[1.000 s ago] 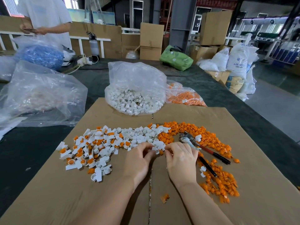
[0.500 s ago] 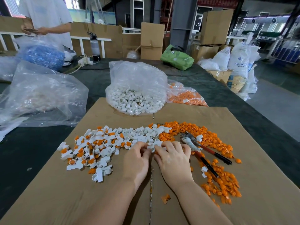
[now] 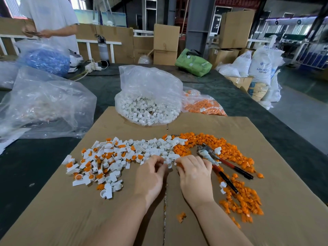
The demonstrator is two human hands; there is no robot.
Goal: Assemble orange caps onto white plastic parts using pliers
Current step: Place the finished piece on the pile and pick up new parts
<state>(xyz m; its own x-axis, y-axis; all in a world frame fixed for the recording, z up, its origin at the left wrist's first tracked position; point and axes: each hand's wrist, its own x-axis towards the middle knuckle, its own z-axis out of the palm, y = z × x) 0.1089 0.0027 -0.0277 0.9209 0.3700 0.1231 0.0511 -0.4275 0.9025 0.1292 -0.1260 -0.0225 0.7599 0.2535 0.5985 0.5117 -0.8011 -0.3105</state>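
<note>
Both hands' fingers curl at the near edge of the white plastic parts [image 3: 156, 150]: left hand [image 3: 150, 176] pinches one; right hand [image 3: 194, 174] grip unclear. Orange caps [image 3: 229, 153] and pliers [image 3: 220, 164] lie just right of the fingers.

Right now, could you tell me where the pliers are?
The pliers lie unheld on the cardboard, just right of the right hand, amid the orange caps.

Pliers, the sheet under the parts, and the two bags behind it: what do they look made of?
Pliers: dull grey metal head, handles in red and black, probably plastic or rubber sleeves. Sheet: brown corrugated cardboard, matte, with a centre seam. Bags of white parts and orange caps: thin clear plastic film, crinkled and glossy, contents showing through.
</note>
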